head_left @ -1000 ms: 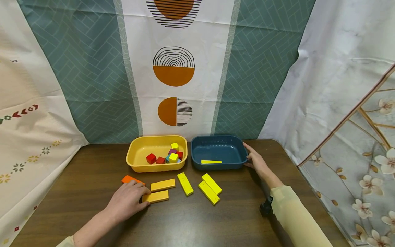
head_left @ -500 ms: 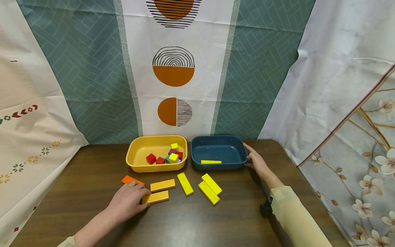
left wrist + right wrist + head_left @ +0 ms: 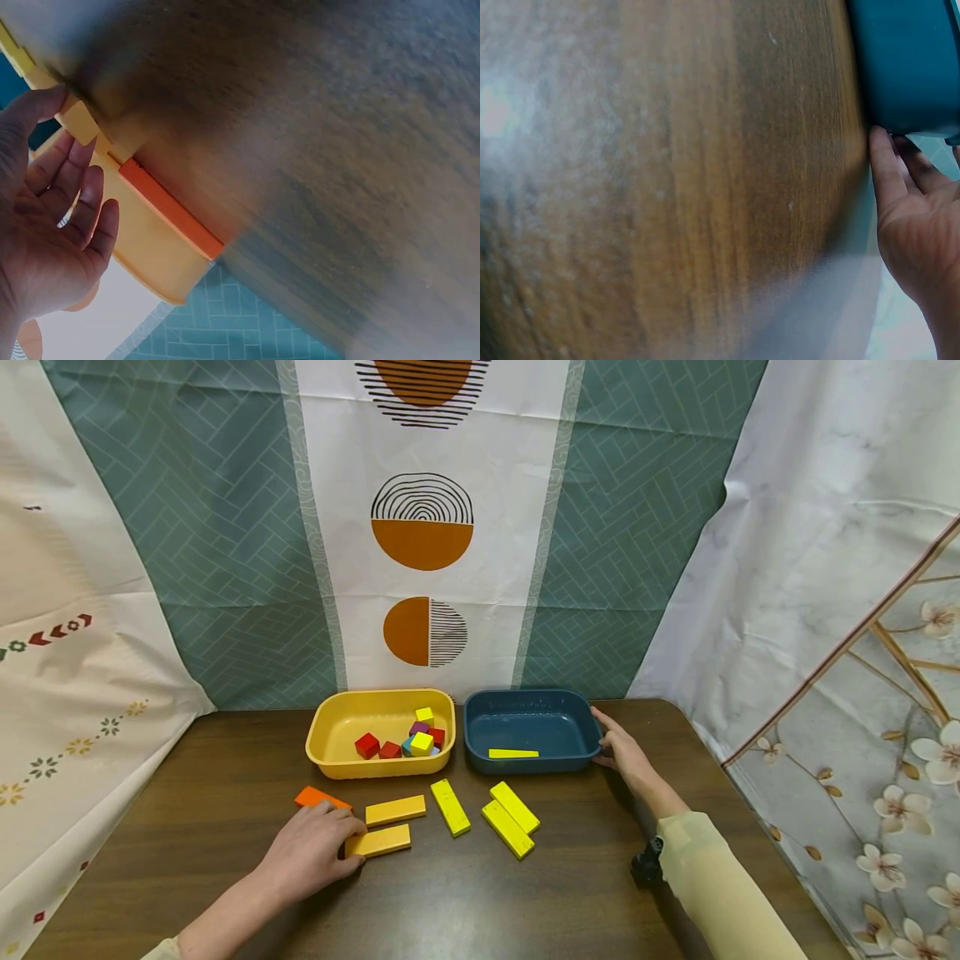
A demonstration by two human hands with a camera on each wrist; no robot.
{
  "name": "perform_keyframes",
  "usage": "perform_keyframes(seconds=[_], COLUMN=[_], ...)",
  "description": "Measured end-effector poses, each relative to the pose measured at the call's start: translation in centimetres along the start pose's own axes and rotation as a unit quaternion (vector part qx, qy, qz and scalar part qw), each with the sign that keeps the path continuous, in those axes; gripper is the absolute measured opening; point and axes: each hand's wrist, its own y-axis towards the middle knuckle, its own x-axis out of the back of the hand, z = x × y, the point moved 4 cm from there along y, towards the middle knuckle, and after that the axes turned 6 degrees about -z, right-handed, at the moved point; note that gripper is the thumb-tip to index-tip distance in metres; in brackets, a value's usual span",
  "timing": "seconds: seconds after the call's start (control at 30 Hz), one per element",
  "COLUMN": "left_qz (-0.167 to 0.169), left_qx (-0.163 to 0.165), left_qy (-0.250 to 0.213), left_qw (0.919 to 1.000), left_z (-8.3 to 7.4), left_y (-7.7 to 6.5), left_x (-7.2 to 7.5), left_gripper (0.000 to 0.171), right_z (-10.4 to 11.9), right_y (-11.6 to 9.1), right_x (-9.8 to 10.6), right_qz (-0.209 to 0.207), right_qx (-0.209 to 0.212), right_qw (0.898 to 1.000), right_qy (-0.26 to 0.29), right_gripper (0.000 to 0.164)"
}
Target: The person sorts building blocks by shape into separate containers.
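Note:
My left hand (image 3: 311,847) pinches the left end of a light orange block (image 3: 384,841) between thumb and fingertips; the left wrist view shows this block (image 3: 78,122) at the thumb. Just beyond lies a second light orange block (image 3: 396,810), roughly parallel to it. A red-orange block (image 3: 322,797) rests behind the left hand, partly hidden by it. On the right, my right hand (image 3: 626,753) touches the right wall of a dark blue bin (image 3: 532,766). In the right wrist view, its fingers (image 3: 885,169) extend up to the bin's side.
A yellow bin (image 3: 378,768) with several coloured cubes stands left of the blue one. One yellow block (image 3: 513,752) is inside the blue bin. On the wooden table (image 3: 480,910) lie a yellow block (image 3: 450,807) and two more yellow blocks (image 3: 507,829) side by side.
My left hand and the near light orange block have shifted very slightly toward me. The right hand and the bins have not moved.

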Motion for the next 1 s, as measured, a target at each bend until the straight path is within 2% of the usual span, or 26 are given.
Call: perform_keyframes(seconds=[0.23,0.5,0.73,1.0], left_qz=[-0.047,-0.087,-0.108,-0.112], left_qx=[-0.015,-0.022,-0.027,-0.042], left_qy=[-0.021,-0.032,-0.041,-0.048], left_qw=[0.9986,0.9954,0.9929,0.9917], left_z=[-0.5,-1.2,-2.3,-3.7], left_y=[0.4,1.9,3.5,5.5], left_x=[1.3,3.1,4.3,5.1], left_gripper=[0.030,0.031,0.031,0.034], right_z=[0.1,0.2,0.0,-0.1], right_y=[-0.1,-0.1,0.0,0.1], right_x=[0.0,0.0,0.1,0.1], right_qz=[-0.001,0.002,0.003,0.002], right_qx=[0.002,0.000,0.000,0.000], right_qw=[1.000,1.000,1.000,1.000], right_qy=[-0.005,-0.003,0.000,-0.002], right_gripper=[0.068,0.069,0.068,0.069])
